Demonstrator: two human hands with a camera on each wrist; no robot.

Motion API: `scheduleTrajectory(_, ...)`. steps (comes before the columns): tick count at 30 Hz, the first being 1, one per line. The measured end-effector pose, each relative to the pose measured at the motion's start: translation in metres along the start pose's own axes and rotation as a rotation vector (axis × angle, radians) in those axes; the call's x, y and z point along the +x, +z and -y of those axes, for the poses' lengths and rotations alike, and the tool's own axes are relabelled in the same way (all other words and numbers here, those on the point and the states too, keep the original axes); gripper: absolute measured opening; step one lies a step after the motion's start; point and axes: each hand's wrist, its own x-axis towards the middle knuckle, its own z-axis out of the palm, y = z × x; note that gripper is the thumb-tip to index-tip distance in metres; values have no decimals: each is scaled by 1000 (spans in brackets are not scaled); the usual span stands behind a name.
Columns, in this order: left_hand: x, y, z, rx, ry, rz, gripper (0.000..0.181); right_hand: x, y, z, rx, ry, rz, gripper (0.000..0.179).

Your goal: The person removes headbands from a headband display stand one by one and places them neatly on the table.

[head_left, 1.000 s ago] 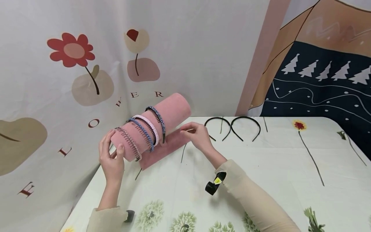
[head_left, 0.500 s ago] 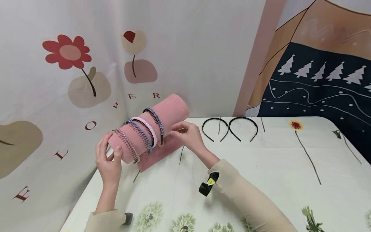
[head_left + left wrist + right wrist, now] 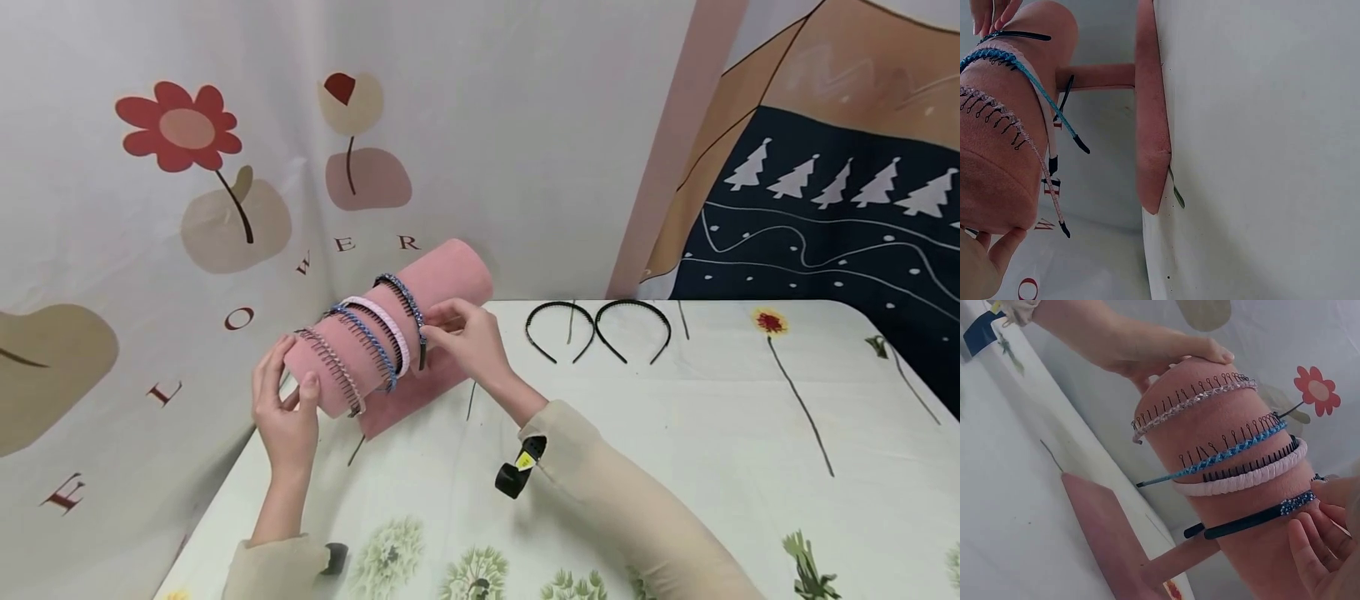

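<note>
A pink padded headband stand [image 3: 450, 271] leans over its flat base [image 3: 405, 406], its roller tilted up to the right. My left hand [image 3: 285, 425] holds the roller's near end, thumb on the front. Around the roller sit a silvery-pink beaded headband [image 3: 335, 367], a blue braided headband [image 3: 367, 337], a pale pink wrapped headband [image 3: 392, 327] and a dark headband with blue glitter [image 3: 1297, 504]. At the glitter headband my right hand [image 3: 472, 342] pinches the band's front side between thumb and fingers. In the left wrist view, that hand's fingertips show only at the top edge.
Two black toothed headbands [image 3: 560, 305] [image 3: 633, 302] lie side by side at the table's back edge. A printed white cloth covers the table [image 3: 675, 433]. Close behind the stand rises a wall hanging [image 3: 525, 150] with flowers and letters.
My right hand has moved left from beside the stand's base to the glitter headband and now pinches it. My left hand keeps its hold on the roller's end.
</note>
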Motion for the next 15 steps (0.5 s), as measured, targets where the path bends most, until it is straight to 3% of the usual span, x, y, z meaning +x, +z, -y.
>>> scheduleTrajectory(6,1,1,0,-19,7,-3,50,6,10,1,-20,-16,-51,23)
scheduleTrajectory(15,1,1,1,-10,-7,-5,50,6,15,2,-150,-44,-88,16)
